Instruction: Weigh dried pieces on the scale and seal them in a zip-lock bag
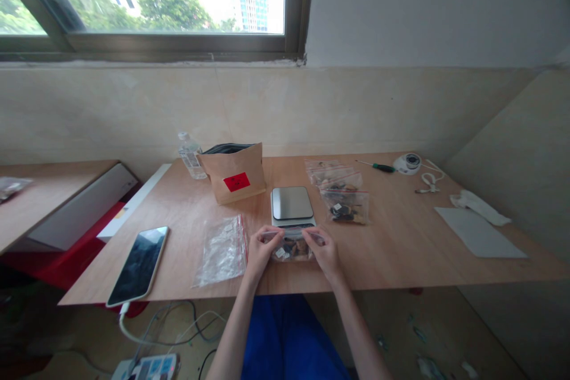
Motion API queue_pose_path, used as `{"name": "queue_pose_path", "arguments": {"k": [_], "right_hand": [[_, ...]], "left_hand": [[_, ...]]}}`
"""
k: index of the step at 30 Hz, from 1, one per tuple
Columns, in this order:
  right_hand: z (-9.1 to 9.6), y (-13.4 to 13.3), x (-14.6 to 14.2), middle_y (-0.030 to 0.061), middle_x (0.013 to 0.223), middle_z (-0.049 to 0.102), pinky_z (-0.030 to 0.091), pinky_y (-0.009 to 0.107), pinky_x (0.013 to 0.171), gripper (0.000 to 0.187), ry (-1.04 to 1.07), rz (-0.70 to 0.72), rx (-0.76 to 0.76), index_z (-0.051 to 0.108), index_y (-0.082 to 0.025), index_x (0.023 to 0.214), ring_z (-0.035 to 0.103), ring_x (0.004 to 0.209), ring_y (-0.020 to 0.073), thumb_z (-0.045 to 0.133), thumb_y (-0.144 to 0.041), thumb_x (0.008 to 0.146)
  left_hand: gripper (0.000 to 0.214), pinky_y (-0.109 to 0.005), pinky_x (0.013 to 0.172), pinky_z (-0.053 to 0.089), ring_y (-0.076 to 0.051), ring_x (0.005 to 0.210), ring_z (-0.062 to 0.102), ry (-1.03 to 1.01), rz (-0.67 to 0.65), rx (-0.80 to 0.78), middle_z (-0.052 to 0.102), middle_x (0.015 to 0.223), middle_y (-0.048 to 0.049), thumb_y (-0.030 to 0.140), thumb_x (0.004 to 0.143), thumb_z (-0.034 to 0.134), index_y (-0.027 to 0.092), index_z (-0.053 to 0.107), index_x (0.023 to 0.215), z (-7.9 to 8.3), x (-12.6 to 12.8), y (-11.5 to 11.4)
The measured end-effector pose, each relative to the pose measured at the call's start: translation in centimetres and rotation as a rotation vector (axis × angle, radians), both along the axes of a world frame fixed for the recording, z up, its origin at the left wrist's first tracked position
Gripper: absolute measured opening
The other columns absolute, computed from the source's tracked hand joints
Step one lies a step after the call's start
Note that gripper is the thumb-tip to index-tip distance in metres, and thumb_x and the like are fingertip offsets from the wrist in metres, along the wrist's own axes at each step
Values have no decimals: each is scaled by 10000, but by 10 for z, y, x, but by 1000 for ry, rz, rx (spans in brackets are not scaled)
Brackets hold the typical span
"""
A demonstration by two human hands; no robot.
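Note:
Both my hands pinch the top edge of a small clear zip bag with brown and dark pieces and a white packet inside. My left hand grips its left corner, and my right hand its right corner. The bag is just in front of a small digital scale with a bare metal plate; its front part is partly hidden. Left of my left hand lies a stack of flat, clear zip bags with red seal lines. Beyond my right hand, several filled zip bags lie in an overlapping row.
A brown paper pouch stands open at the back, beside a plastic bottle. At left lies a plugged-in phone. To the right are a green-handled screwdriver, a white dome camera, a white sheet and a crumpled white wrapper.

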State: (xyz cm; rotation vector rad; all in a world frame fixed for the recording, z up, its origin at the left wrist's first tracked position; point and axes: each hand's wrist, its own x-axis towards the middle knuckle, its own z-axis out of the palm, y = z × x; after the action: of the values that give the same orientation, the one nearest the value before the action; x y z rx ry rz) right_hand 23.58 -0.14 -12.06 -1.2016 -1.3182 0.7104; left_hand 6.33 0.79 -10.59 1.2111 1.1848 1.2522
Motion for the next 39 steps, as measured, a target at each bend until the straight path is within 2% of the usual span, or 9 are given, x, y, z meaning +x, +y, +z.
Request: {"name": "queue_pose_path", "arguments": {"k": [4,8,13,23,29,32,39], "right_hand": [[-1,0,-1,27,760,648,531,276,645,175,80,42,-56,669,-197,777,632,716,169,622,-365,775],[-2,-1,-6,42,822,662,539,291,667,188,74,93,-43,690,-201,827,640,763,182,637,-370,761],[-2,-2,-13,28,738,621,508,263,632,183,-12,71,10,698,-206,756,613,730,169,613,-364,790],[1,-4,-13,13,709,614,475,270,634,150,-75,32,52,677,-215,739,595,693,162,599,-323,807],[3,-4,-14,25,745,627,489,272,658,155,-21,62,19,679,-204,744,616,742,174,599,-325,799],[3,-3,-14,32,793,637,500,271,689,142,25,108,-15,692,-199,779,627,774,174,619,-320,780],[-6,1,-17,23,773,627,490,264,701,133,25,131,0,688,-193,781,615,767,160,623,-308,795]], "left_hand": [[243,-220,600,464,-147,652,617,-24,-37,16,675,717,-26,379,688,710,150,672,763,-3,0,1],[256,-246,654,482,-173,727,632,-6,-90,51,686,800,-50,369,694,706,155,699,834,-2,1,2],[205,-245,663,487,-172,722,636,21,-101,75,681,768,-52,356,713,693,156,707,755,-1,2,2],[217,-278,688,507,-198,723,664,-32,-91,25,717,752,-69,353,689,717,146,724,752,-5,2,0],[217,-274,686,506,-196,725,663,-48,-81,-5,716,749,-70,350,667,737,140,714,720,-5,0,1],[222,-261,668,499,-181,713,655,-31,-119,8,707,748,-59,356,687,722,143,702,745,-8,-1,2],[230,-254,692,496,-180,744,650,16,-157,77,706,773,-59,358,712,701,139,704,783,-13,3,3]]}}
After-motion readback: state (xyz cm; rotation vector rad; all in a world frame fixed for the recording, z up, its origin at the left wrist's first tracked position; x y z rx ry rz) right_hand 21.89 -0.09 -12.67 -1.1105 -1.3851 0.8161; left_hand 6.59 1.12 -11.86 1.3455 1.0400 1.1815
